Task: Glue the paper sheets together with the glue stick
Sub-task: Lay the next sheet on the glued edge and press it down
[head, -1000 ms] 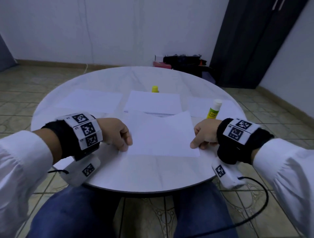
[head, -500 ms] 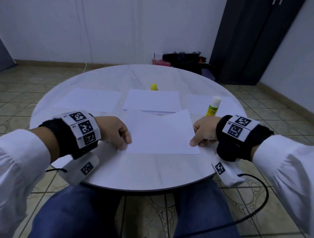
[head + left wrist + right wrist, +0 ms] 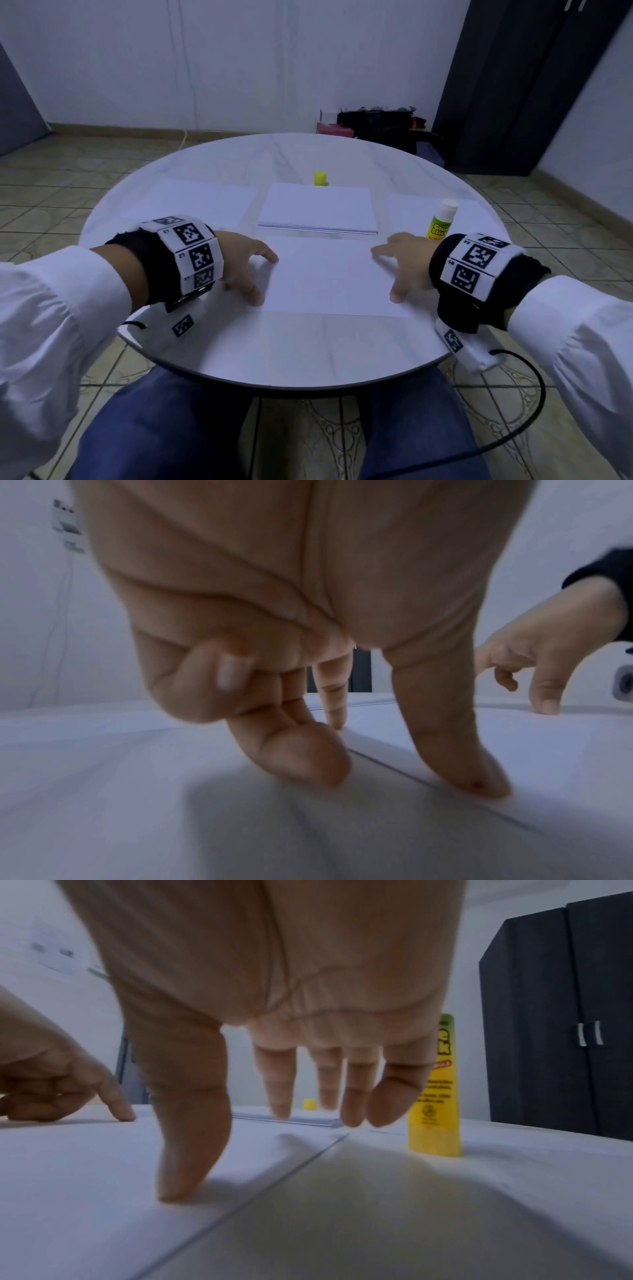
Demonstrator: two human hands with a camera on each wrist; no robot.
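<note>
1. Just beyond my right hand (image 3: 406, 265), the glue stick (image 3: 441, 220) stands upright on the worktop (image 3: 308, 346), uncapped, its long axis vertical; it is far nearer that hand than my left hand (image 3: 245, 270).
2. Between my hands lies the near sheet (image 3: 334, 275), long side running left to right, flat on the worktop.
3. Both hands are released and spread: my right thumb (image 3: 192, 1150) presses the sheet's right edge, and my left fingers (image 3: 459, 750) rest on its left edge. Neither grasps anything.
4. Behind the sheet sits a paper stack (image 3: 318, 210), a yellow cap (image 3: 320, 178) past it, with single sheets to either side.
5. Round white worktop, tiled floor, white walls, a dark cabinet (image 3: 534, 85) at the right.
</note>
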